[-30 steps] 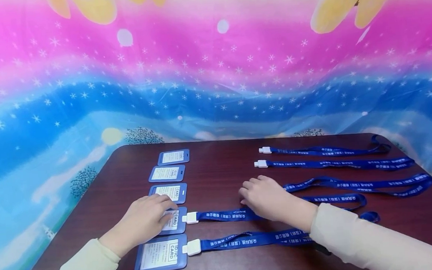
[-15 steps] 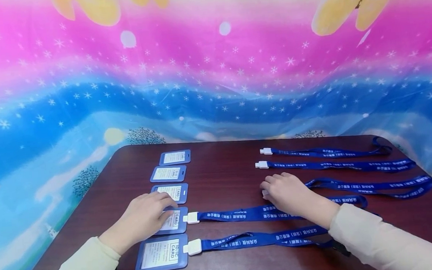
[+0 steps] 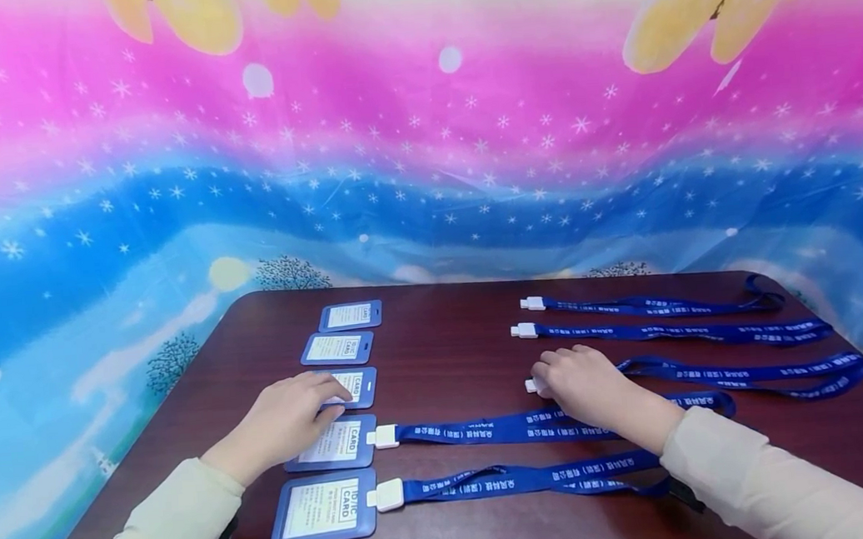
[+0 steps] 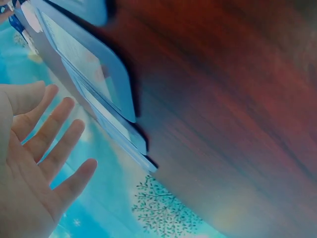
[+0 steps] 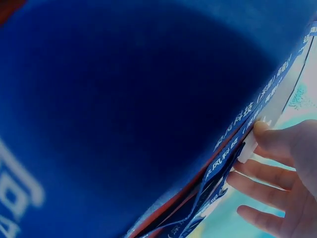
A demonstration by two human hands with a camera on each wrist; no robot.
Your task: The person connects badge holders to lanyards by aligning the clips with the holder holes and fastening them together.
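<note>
My left hand (image 3: 287, 415) is over the third blue badge holder (image 3: 366, 389) from the front, fingers loosely extended. In the left wrist view its fingers hold nothing, and that hand (image 4: 39, 153) appears apart from the holders. At the centre right, my right hand (image 3: 586, 388) pinches the white clip (image 3: 531, 386) of a blue lanyard (image 3: 754, 370). Thumb and fingers meet at this clip (image 5: 248, 148) in the right wrist view. Two nearer badge holders (image 3: 324, 511) are joined to white lanyard clips (image 3: 390, 494).
Two more badge holders (image 3: 350, 315) lie at the back left of the brown table (image 3: 443, 327). Across from them lie two blue lanyards (image 3: 669, 332) with white clips pointing left. A colourful printed cloth (image 3: 423, 153) hangs behind the table.
My right hand has moved right, off the second-row lanyard strap to the third lanyard's clip. The left hand has shifted slightly away from the second badge holder, uncovering more of it.
</note>
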